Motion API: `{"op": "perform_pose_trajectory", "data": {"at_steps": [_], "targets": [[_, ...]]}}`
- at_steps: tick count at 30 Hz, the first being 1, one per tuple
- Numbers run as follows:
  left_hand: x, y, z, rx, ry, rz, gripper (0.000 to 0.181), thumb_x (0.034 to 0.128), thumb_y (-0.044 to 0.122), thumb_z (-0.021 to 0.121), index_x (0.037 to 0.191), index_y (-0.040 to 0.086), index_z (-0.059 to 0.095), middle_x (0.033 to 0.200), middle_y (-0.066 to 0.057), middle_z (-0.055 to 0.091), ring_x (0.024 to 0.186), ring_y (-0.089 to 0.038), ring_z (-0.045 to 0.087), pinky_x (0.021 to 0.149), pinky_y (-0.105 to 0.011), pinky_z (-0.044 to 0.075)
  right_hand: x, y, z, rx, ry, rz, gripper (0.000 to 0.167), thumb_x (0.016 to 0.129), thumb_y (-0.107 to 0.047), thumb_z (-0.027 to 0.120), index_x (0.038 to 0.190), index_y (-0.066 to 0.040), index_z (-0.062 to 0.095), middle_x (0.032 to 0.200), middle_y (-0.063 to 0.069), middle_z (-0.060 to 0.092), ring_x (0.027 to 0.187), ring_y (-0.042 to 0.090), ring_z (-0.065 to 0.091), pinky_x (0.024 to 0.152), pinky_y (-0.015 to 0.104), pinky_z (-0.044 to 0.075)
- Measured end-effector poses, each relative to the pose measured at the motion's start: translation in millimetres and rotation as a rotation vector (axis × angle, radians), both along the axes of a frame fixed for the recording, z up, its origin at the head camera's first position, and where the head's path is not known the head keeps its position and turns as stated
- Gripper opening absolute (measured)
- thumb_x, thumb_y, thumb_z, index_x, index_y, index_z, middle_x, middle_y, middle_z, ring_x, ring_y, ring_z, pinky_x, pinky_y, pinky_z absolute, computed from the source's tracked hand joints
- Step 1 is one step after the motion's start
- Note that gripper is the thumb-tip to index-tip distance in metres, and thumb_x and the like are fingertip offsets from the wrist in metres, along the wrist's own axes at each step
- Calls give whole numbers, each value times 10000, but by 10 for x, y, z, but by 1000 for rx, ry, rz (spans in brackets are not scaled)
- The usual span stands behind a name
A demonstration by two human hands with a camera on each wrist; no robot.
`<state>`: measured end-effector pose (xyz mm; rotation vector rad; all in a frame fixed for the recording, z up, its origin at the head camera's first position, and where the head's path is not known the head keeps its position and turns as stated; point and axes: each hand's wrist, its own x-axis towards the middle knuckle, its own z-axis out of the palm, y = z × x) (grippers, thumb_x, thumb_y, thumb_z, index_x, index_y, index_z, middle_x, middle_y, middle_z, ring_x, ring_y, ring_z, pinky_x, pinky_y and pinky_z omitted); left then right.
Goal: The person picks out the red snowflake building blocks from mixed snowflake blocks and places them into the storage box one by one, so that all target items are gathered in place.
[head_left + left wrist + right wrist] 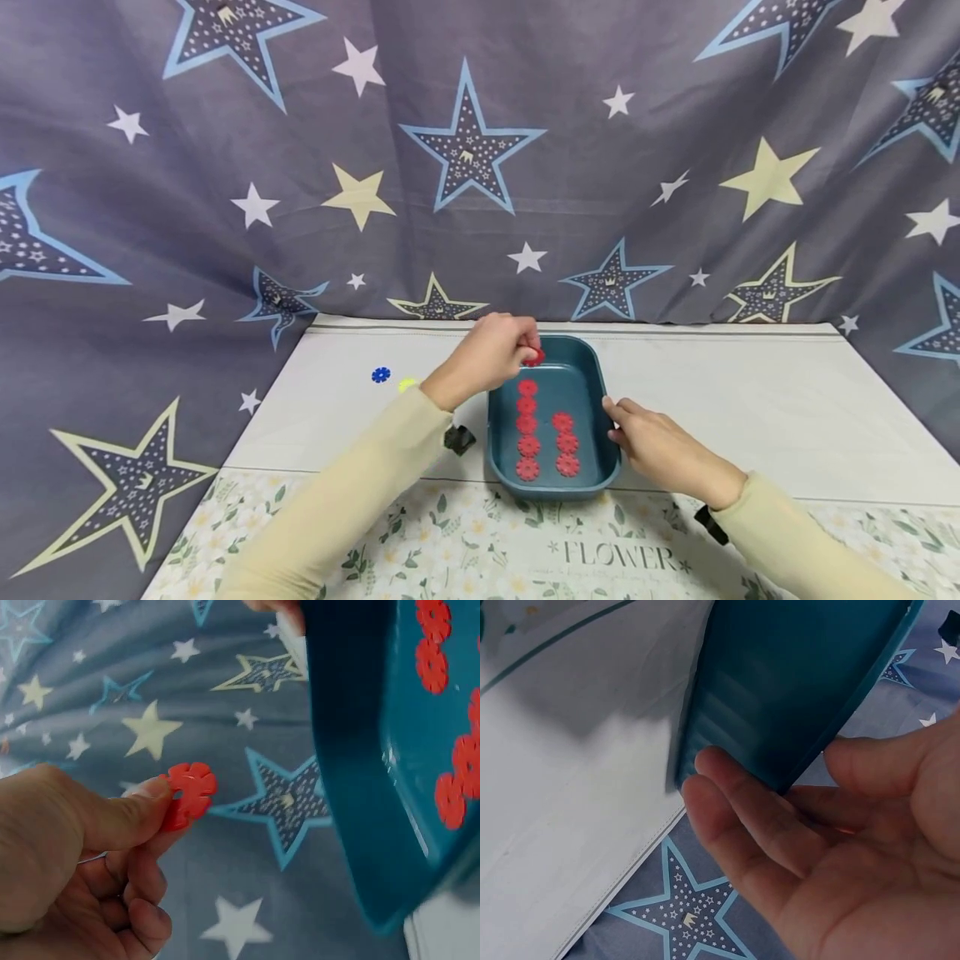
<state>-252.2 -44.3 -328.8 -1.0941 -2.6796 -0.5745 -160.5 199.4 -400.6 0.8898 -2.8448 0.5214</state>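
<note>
My left hand [495, 350] pinches a red flower-shaped plastic disc [192, 793] between thumb and forefinger, above the far left part of a deep teal tray [577, 375]. Its other fingers are curled in. My right hand [660, 442] holds the tray's right wall, with fingers [742, 802] against the outside and the thumb at the rim. Inside the tray, several red discs [528, 425] lie in a lengthwise row on the left. A shorter row of red discs [567, 442] lies to its right.
A blue disc [381, 375] and a partly hidden yellow disc [407, 384] lie on the white table [345, 433], left of the tray. A flower-patterned cloth [420, 542] covers the near edge. Behind the table hangs a star-patterned curtain [300, 150].
</note>
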Motion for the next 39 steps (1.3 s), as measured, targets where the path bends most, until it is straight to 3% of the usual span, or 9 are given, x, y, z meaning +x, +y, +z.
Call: {"op": "perform_pose_trajectory", "data": {"at_steps": [8, 14, 19, 27, 33, 39], "targets": [[-190, 464, -309, -189, -125, -33, 162, 847, 88, 691, 725, 174, 627, 696, 116, 587, 662, -59, 538, 653, -214, 440, 0, -1, 21, 0, -20, -9, 387, 911, -12, 584, 1260, 136, 506, 897, 83, 548, 572, 52, 417, 509, 246, 390], [-304, 696, -527, -307, -220, 9, 217, 837, 28, 628, 677, 172, 609, 674, 72, 580, 605, -95, 519, 585, -226, 426, 2, -4, 37, -2, -43, -6, 397, 920, -16, 575, 1277, 135, 489, 912, 88, 547, 566, 49, 400, 501, 244, 370], [-359, 758, -701, -375, -213, 46, 254, 814, 34, 659, 607, 171, 608, 595, 68, 573, 554, -106, 527, 551, -233, 432, 5, -24, 47, -5, -56, -9, 401, 922, -17, 573, 1284, 130, 486, 934, 97, 553, 565, 50, 398, 500, 240, 365], [-377, 788, -754, -406, -205, 110, 256, 865, 80, 652, 633, 132, 557, 594, 24, 527, 555, -128, 492, 560, -266, 430, 4, -32, 43, -1, -38, -8, 406, 917, -10, 575, 1287, 131, 484, 962, 120, 562, 559, 58, 392, 499, 236, 356], [-358, 815, -817, -461, -172, 105, 183, 802, 169, 762, 689, 160, 619, 656, 55, 578, 674, -118, 592, 641, -289, 502, 10, -23, 22, -1, -45, -18, 405, 918, -15, 575, 1288, 124, 488, 939, 97, 551, 560, 59, 392, 500, 236, 356], [-342, 818, -830, -473, -135, 110, 204, 788, 157, 768, 669, 159, 602, 659, 38, 574, 699, -137, 602, 631, -308, 506, 12, -4, 8, -2, -44, -16, 405, 916, -12, 575, 1286, 128, 487, 952, 112, 557, 562, 59, 399, 502, 235, 362]]}}
